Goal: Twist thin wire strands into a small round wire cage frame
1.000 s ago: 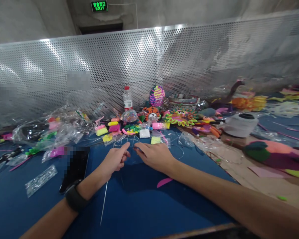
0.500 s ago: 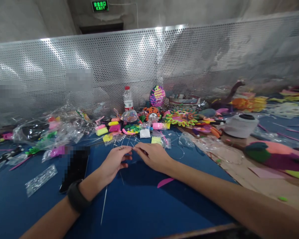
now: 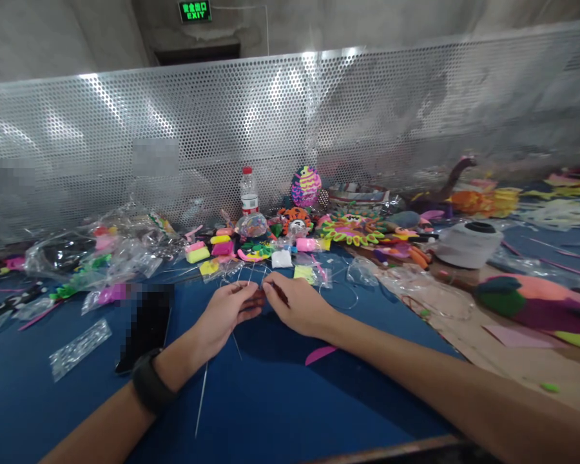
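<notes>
My left hand (image 3: pixel 231 312), with a black band on the wrist, is closed in a pinch above the blue table. Thin pale wire (image 3: pixel 252 272) rises from its fingertips, and more strands run below the hand. My right hand (image 3: pixel 297 303) pinches close beside it, fingertips almost touching the left ones. The exact point it grips is hidden by its curled fingers. A curved loop of the wire (image 3: pixel 356 299) shows to its right. One straight thin pale strand (image 3: pixel 202 399) lies below the left wrist. A magenta sliver (image 3: pixel 319 354) rests under the right forearm.
A black phone (image 3: pixel 147 328) and a clear packet (image 3: pixel 80 348) lie at left. Colourful clay packs (image 3: pixel 197 253), a red-capped bottle (image 3: pixel 249 192) and clay figures (image 3: pixel 352 225) line the back before a perforated metal screen (image 3: pixel 212 122). A white thread cone (image 3: pixel 468 246) stands at right.
My right fingertips have shifted slightly right and curled in more, and the left fingers have drawn closer together. The things on the table have stayed put.
</notes>
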Available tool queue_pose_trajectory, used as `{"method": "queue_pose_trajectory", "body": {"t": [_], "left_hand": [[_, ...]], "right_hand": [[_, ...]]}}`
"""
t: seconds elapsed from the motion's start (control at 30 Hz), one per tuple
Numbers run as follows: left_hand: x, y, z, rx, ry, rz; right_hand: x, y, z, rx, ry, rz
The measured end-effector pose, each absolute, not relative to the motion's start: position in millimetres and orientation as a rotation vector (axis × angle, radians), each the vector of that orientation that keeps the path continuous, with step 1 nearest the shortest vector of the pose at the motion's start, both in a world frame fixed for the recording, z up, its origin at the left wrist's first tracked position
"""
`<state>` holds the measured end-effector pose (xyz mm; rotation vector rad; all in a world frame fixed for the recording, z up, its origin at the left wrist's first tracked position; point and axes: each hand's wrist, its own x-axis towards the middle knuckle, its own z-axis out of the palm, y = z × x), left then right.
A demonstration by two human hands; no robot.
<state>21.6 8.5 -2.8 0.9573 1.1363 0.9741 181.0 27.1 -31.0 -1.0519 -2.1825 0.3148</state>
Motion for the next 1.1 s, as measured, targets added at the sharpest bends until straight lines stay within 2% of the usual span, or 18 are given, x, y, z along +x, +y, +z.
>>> {"method": "queue_pose_trajectory", "body": {"t": [0.17, 0.37, 0.47, 0.7, 0.97, 1.1], "left_hand": [[24, 7, -2, 0.954, 1.163, 0.983], [26, 7, -5, 0.978, 1.197, 0.995], [27, 5, -3, 1.019, 1.213, 0.986], [25, 8, -6, 1.018, 1.191, 0.982], [20, 13, -2, 0.939, 1.152, 1.052], [20, 12, -1, 0.923, 1.155, 1.065]], "right_hand": [[181, 27, -30, -1.026, -2.113, 0.38], [181, 30, -31, -1.069, -2.035, 0.734], [179, 31, -30, -1.125, -1.999, 0.804], [179, 33, -30, -1.143, -1.937, 0.813], [187, 36, -33, -0.959, -2.003, 0.641], [188, 36, -32, -0.925, -2.008, 0.703]]}}
